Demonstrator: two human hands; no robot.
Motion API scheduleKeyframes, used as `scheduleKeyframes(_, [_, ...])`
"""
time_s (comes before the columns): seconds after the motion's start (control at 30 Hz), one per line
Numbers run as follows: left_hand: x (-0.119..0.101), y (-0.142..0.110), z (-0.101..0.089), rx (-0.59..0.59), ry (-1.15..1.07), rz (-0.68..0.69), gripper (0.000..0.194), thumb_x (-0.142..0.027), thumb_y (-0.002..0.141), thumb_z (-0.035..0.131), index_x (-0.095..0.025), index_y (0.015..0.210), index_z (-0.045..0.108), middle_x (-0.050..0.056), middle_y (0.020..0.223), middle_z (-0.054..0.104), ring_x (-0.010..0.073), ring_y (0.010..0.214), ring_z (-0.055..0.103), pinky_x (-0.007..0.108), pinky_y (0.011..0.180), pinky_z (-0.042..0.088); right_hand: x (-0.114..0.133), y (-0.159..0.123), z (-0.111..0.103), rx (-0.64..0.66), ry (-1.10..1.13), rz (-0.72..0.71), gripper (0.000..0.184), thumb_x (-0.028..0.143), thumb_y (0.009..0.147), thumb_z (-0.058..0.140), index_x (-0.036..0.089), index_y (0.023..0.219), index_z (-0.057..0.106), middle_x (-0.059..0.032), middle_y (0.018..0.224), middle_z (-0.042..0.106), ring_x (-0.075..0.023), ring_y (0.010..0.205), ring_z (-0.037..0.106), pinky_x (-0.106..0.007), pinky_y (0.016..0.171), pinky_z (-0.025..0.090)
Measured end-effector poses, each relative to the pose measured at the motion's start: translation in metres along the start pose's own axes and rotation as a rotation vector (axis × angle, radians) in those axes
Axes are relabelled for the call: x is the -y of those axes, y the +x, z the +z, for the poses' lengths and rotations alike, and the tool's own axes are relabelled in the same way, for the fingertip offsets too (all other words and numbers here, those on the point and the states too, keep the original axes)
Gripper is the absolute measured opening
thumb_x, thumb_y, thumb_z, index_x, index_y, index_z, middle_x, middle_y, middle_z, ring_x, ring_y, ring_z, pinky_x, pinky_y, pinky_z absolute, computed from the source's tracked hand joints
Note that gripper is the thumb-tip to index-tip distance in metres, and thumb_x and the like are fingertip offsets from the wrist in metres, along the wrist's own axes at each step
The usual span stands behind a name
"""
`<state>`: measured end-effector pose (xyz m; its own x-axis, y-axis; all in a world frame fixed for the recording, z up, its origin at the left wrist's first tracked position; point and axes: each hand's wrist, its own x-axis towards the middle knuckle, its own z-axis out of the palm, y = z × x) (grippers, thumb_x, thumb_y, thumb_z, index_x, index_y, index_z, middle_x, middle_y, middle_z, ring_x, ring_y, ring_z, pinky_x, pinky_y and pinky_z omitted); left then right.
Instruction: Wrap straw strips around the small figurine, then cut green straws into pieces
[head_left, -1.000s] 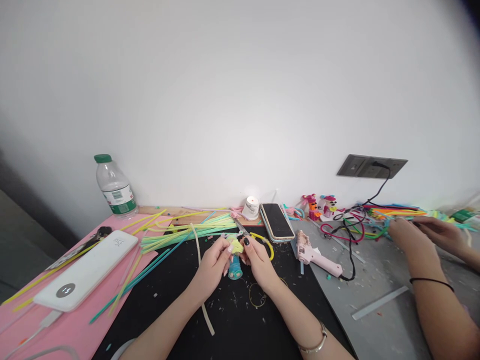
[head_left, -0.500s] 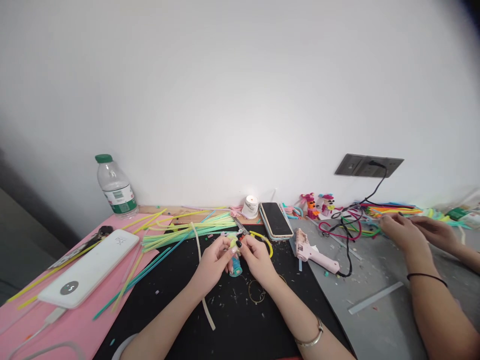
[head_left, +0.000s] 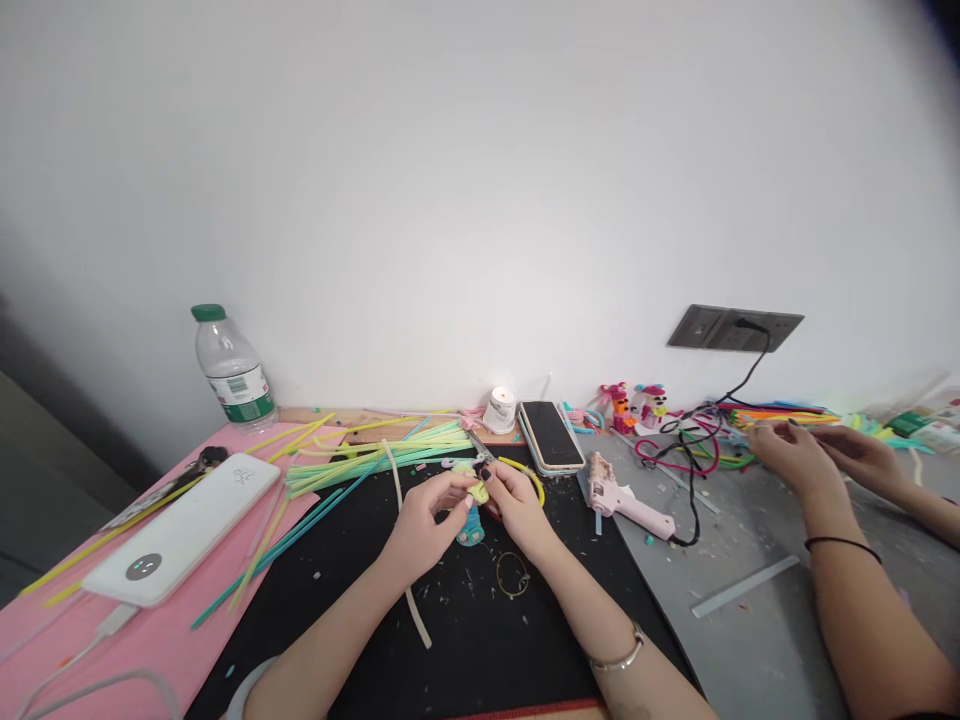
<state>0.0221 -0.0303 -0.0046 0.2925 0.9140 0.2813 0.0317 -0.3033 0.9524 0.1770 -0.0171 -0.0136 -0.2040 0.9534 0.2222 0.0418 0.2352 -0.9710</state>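
Observation:
My left hand (head_left: 424, 522) and my right hand (head_left: 519, 507) meet over the black mat (head_left: 360, 600). Together they pinch a small fuzzy figure (head_left: 472, 512) with a yellow-green top and a blue lower part. The fingers of both hands are closed on it. Scissors (head_left: 480, 457) lie just behind the hands, beside a yellow loop (head_left: 531, 476). A bundle of green and yellow pipe cleaners (head_left: 360, 455) lies to the left of the hands. A thin ring (head_left: 511, 574) rests on the mat near my right wrist.
A pink glue gun (head_left: 622, 497) with a black cord, a phone (head_left: 551, 436), a water bottle (head_left: 231, 368), and a white power bank (head_left: 180, 530) are on the table. Another person's hands (head_left: 817, 455) work among coloured pipe cleaners (head_left: 780, 415) at the right. Small finished figures (head_left: 637, 405) stand by the wall.
My hands have shifted slightly away from me with the figure, and my fingers have turned it. The other person's hands moved a little leftward.

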Motion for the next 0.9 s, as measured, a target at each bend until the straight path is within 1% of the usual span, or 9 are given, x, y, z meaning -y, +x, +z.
scheduleKeyframes(0.07, [-0.001, 0.001, 0.001, 0.01, -0.063, -0.064, 0.019, -0.029, 0.081, 0.055, -0.017, 0.095, 0.057, 0.006, 0.086, 0.065, 0.0152, 0.072, 0.063, 0.028, 0.068, 0.051, 0.001, 0.0, -0.001, -0.002, -0.067, -0.013, 0.034, 0.046, 0.085, 0.047, 0.019, 0.065, 0.041, 0.0055, 0.055, 0.033, -0.0084, 0.049, 0.028, -0.022, 0.046, 0.023])
scheduleKeyframes(0.17, [0.0, 0.005, 0.001, -0.046, -0.137, -0.137, 0.02, -0.034, 0.08, 0.056, -0.017, 0.09, 0.052, 0.0, 0.071, 0.061, 0.0094, 0.05, 0.053, 0.022, 0.047, 0.042, 0.005, -0.001, -0.001, 0.029, -0.151, -0.028, 0.038, 0.048, 0.088, 0.041, 0.019, 0.063, 0.039, 0.0045, 0.055, 0.036, -0.0093, 0.05, 0.031, -0.023, 0.047, 0.026])
scheduleKeyframes(0.23, [0.001, 0.007, 0.0, -0.094, -0.172, -0.147, 0.025, -0.035, 0.079, 0.057, -0.016, 0.095, 0.052, -0.001, 0.067, 0.06, 0.0098, 0.05, 0.053, 0.022, 0.047, 0.041, 0.007, -0.002, -0.001, 0.037, -0.183, -0.042, 0.038, 0.047, 0.09, 0.036, 0.019, 0.063, 0.039, 0.0035, 0.055, 0.039, -0.0099, 0.051, 0.034, -0.023, 0.049, 0.029])
scheduleKeyframes(0.33, [0.001, 0.009, -0.003, -0.143, -0.168, -0.167, 0.033, -0.034, 0.079, 0.057, -0.013, 0.104, 0.055, -0.001, 0.06, 0.06, 0.0119, 0.054, 0.055, 0.023, 0.052, 0.043, 0.009, -0.003, 0.0, 0.034, -0.245, -0.07, 0.026, 0.039, 0.088, 0.044, 0.019, 0.07, 0.043, 0.0035, 0.06, 0.042, -0.0102, 0.054, 0.037, -0.022, 0.052, 0.031])
scheduleKeyframes(0.47, [0.0, 0.007, -0.003, -0.15, -0.089, -0.179, 0.024, -0.036, 0.08, 0.056, -0.013, 0.087, 0.059, 0.001, 0.061, 0.062, 0.0123, 0.052, 0.056, 0.024, 0.052, 0.043, 0.01, -0.003, 0.002, 0.006, -0.27, -0.094, 0.006, 0.025, 0.083, 0.049, 0.019, 0.082, 0.049, 0.0026, 0.069, 0.048, -0.0108, 0.06, 0.044, -0.022, 0.056, 0.035])
scheduleKeyframes(0.57, [-0.002, 0.005, -0.001, -0.105, -0.044, -0.167, 0.023, -0.038, 0.081, 0.053, -0.015, 0.079, 0.057, 0.002, 0.07, 0.065, 0.0112, 0.05, 0.056, 0.024, 0.049, 0.041, 0.01, -0.002, 0.003, -0.022, -0.202, -0.082, 0.008, 0.023, 0.082, 0.046, 0.019, 0.087, 0.051, 0.0012, 0.075, 0.052, -0.0112, 0.063, 0.048, -0.023, 0.059, 0.038])
scheduleKeyframes(0.7, [-0.004, 0.004, -0.001, -0.045, 0.036, -0.154, 0.029, -0.041, 0.084, 0.048, -0.016, 0.072, 0.056, 0.0, 0.065, 0.061, 0.0096, 0.044, 0.051, 0.023, 0.047, 0.038, 0.005, 0.0, 0.002, -0.056, -0.069, -0.021, 0.01, 0.026, 0.082, 0.048, 0.019, 0.087, 0.05, 0.0031, 0.068, 0.049, -0.0085, 0.052, 0.042, -0.02, 0.048, 0.035])
scheduleKeyframes(0.8, [-0.002, 0.005, -0.005, -0.151, 0.073, -0.149, 0.029, -0.042, 0.085, 0.044, -0.017, 0.079, 0.057, -0.002, 0.062, 0.057, 0.0086, 0.041, 0.044, 0.023, 0.045, 0.035, 0.001, 0.003, -0.001, -0.115, -0.021, 0.002, 0.011, 0.027, 0.079, 0.049, 0.018, 0.086, 0.051, 0.0051, 0.059, 0.045, -0.0071, 0.045, 0.037, -0.019, 0.042, 0.029])
scheduleKeyframes(0.9, [0.002, 0.008, -0.011, -0.278, 0.106, -0.151, 0.027, -0.042, 0.085, 0.043, -0.018, 0.086, 0.057, -0.003, 0.063, 0.055, 0.0092, 0.042, 0.042, 0.023, 0.045, 0.035, 0.001, 0.005, -0.006, -0.123, -0.07, 0.023, 0.014, 0.024, 0.077, 0.05, 0.016, 0.086, 0.056, 0.0062, 0.053, 0.043, -0.0063, 0.042, 0.034, -0.019, 0.04, 0.026])
